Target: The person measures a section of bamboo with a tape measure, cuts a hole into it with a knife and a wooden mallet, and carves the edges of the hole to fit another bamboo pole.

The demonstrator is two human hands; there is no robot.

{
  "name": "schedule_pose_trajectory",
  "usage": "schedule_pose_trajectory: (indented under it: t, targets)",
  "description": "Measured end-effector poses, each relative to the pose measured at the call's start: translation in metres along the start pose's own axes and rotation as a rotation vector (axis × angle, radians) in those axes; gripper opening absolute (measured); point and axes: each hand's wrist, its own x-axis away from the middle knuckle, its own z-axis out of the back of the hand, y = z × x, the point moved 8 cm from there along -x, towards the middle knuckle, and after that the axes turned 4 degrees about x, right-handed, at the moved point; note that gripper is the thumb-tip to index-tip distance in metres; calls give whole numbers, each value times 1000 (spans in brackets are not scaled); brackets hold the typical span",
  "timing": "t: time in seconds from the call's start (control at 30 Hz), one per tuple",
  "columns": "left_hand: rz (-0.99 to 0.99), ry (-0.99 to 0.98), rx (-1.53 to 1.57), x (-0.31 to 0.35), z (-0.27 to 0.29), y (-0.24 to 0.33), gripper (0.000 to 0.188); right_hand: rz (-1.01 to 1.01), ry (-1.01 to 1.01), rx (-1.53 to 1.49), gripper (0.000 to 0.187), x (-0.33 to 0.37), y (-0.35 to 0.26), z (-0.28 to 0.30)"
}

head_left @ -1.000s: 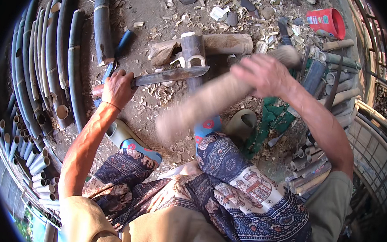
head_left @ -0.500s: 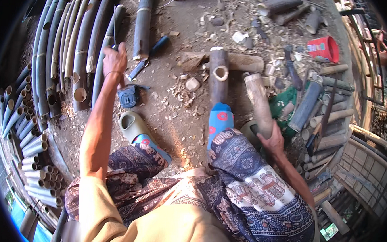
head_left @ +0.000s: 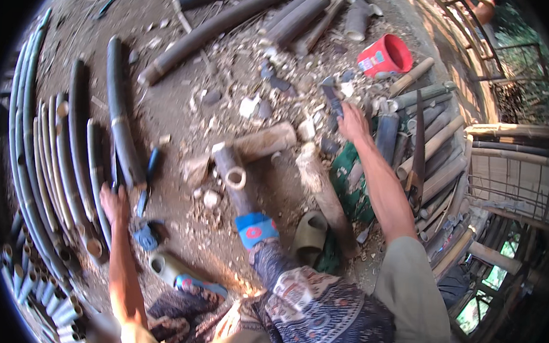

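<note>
My left hand [head_left: 115, 204] is closed round the dark handle of a thin-bladed knife [head_left: 114, 167], beside the bamboo poles on the left. My right hand [head_left: 355, 123] is closed on a dark, long tool [head_left: 333, 98] among the wood chips; its exact kind is unclear. Below that hand a pale wooden club [head_left: 323, 190] lies on a green net [head_left: 349, 182]. In front of me a short bamboo piece [head_left: 230, 159] with a round hole leans on a wooden block [head_left: 267, 141], its near end by my socked foot [head_left: 256, 231].
A blue tape measure [head_left: 147, 236] and a blue-handled tool [head_left: 153, 161] lie near the left clog [head_left: 171, 269]. Farther off are a red bucket [head_left: 385, 55] and thick bamboo [head_left: 213, 36]. A saw [head_left: 418, 149] rests on the bamboo stack at right. Chips litter the ground.
My right hand has let go of the wooden club and reached forward to grip the dark tool. The club now lies on the ground. My view has turned right; my left hand still holds the knife.
</note>
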Motion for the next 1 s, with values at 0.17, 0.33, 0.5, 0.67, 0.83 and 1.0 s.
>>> schedule_pose_trajectory:
  t: [0.17,0.33,0.5,0.67,0.83,1.0]
  targets:
    - [-91,-195,87,43,43,46,37,62,527,-689,34,27,52,106]
    - [-281,-208,109,70,30,62,31,-354,249,-1205,34,-64,145,169]
    - [-228,-361,298,76,30,117,35,-640,-46,-1098,28,-120,173,148]
    - [-210,-575,485,105,42,175,28,-523,-24,-1378,23,-120,162,155]
    - [-8,-1201,1022,175,40,261,47,-73,44,-1445,55,18,41,207]
    - [104,-1585,1599,248,26,353,88,125,-575,-824,64,105,-118,117]
